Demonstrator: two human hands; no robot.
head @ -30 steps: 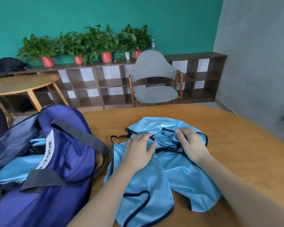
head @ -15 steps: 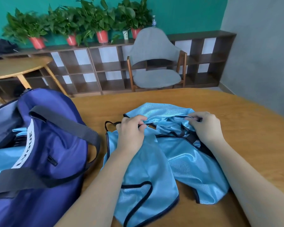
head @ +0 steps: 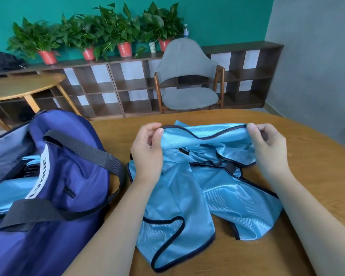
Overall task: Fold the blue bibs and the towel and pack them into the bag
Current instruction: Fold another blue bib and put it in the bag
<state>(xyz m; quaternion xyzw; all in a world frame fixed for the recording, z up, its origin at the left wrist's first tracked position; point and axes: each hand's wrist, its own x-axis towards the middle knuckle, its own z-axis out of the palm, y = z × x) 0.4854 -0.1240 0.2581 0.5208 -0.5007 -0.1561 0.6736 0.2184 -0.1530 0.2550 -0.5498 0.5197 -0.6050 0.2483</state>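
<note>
The blue bib (head: pixel 189 188) lies crumpled on the table (head: pixel 317 168), just right of the bag (head: pixel 64 182). The left hand (head: pixel 147 152) and right hand (head: pixel 267 144) each pinch its top edge and lift it. I think folding starts next; it needs spreading flat first. I cannot see the towel, and the bag's left side is cut off.

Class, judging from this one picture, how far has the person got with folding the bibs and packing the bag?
Done: light blue fabric already lies inside the open bag, most likely packed bibs. In hand: the left hand and right hand each pinch the top edge of a blue bib, stretched between them above the table; the rest lies crumpled, unfolded. Left: folding and packing it. No towel is visible.
</note>
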